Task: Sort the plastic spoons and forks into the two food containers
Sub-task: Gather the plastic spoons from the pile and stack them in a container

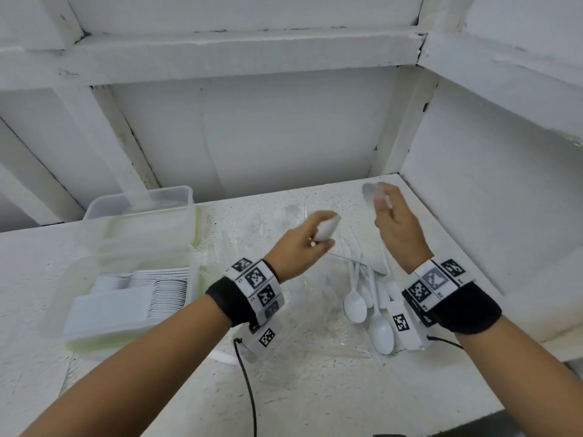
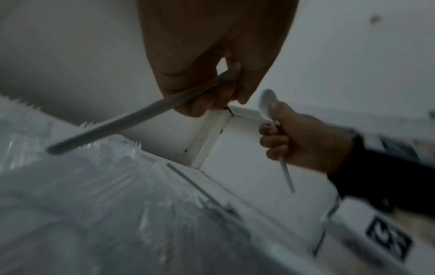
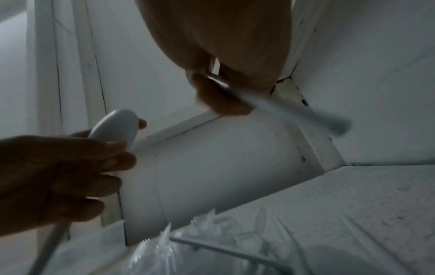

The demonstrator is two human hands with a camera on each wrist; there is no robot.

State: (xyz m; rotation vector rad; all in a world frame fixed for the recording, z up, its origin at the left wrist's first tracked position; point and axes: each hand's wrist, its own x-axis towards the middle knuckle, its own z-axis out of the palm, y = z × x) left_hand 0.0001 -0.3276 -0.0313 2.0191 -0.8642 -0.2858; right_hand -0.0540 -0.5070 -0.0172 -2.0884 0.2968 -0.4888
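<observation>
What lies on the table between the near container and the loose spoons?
In the head view, crumpled clear plastic wrap lies between the near container and the loose spoons.

Glossy white plastic spoons; clear plastic container; speckled table.

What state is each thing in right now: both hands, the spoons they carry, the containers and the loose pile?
left hand: grips a white spoon, raised above the table
right hand: grips a white spoon, bowl end up
near container: open, holds stacked white cutlery
far container: open, contents unclear
loose spoons: lying unsorted on clear plastic wrap
</observation>
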